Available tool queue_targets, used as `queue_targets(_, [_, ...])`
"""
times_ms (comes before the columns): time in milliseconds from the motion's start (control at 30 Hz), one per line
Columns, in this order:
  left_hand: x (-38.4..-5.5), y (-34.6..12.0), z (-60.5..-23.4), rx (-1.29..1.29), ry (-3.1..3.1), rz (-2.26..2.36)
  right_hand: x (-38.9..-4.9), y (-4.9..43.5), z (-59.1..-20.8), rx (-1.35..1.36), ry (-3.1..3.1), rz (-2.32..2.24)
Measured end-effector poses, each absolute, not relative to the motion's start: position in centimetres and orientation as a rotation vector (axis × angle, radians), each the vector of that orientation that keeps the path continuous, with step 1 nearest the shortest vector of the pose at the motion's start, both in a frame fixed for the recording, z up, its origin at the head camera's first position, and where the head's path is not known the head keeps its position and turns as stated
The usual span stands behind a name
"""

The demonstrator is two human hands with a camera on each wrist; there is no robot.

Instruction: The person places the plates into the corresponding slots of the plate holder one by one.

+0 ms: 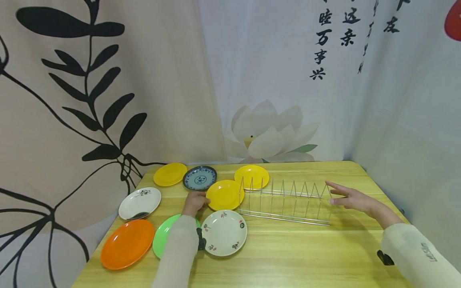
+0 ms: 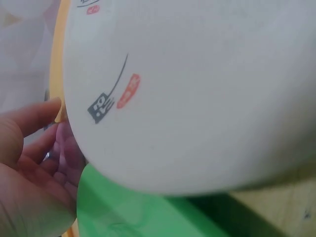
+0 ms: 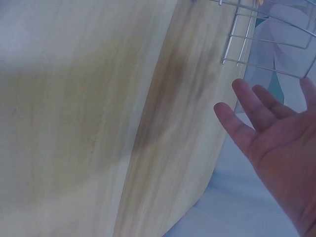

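Observation:
My left hand (image 1: 195,202) pinches the left rim of a yellow plate (image 1: 225,195) between thumb and fingers; the plate lies at the left end of a wire dish rack (image 1: 284,219). In the left wrist view, a white plate with small printed marks (image 2: 197,98) covers most of that yellow plate, leaving only a strip of its rim (image 2: 58,59). My right hand (image 1: 351,199) is by the rack's right end, fingers spread and holding nothing. The right wrist view shows its fingertips close to the rack's wires (image 3: 266,70); whether one touches is unclear.
A blue patterned plate (image 1: 199,178) and two more yellow plates (image 1: 170,175) (image 1: 251,176) lie along the back. A white plate (image 1: 140,202), an orange plate (image 1: 127,245) and a green plate (image 1: 162,237), partly under my left sleeve, lie on the left. A curtain (image 1: 173,100) hangs behind the table.

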State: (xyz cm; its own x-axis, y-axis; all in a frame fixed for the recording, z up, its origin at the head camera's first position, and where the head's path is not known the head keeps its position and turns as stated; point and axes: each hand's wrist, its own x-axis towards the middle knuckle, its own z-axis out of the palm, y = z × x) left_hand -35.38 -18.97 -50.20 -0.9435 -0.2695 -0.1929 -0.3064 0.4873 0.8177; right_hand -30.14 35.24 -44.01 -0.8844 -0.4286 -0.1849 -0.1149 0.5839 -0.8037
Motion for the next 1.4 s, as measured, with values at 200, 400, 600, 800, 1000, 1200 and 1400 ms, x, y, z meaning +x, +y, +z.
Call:
queue_targets(200, [-35.3,-18.7,-50.2,-0.509,2.675,1.473,-30.1,35.2,-44.0,-0.438,2.449,-1.221])
queue_targets(400, [-35.1,-18.7,-50.2,-0.503,2.603,1.587,-30.1,35.1,-44.0,-0.430,2.449,-1.227])
queue_targets(600, [-35.0,-18.7,-49.6,-0.457,2.479,1.755,-30.0,35.0,-43.9,-0.434,2.451,-1.225])
queue_targets(800, [-34.8,-18.9,-48.9,-0.415,2.444,1.819,-30.1,34.9,-43.9,-0.432,2.426,-1.247])
queue_targets(1000, [-34.8,-19.1,-48.9,-0.437,2.440,1.830,-30.3,34.9,-44.0,-0.431,2.429,-1.243])
queue_targets(1200, [-34.8,-19.2,-49.0,-0.409,2.451,1.850,-30.2,34.9,-44.0,-0.428,2.445,-1.222])
queue_targets(1400, [-34.8,-19.1,-48.9,-0.392,2.444,1.888,-30.1,35.1,-44.2,-0.440,2.450,-1.217])
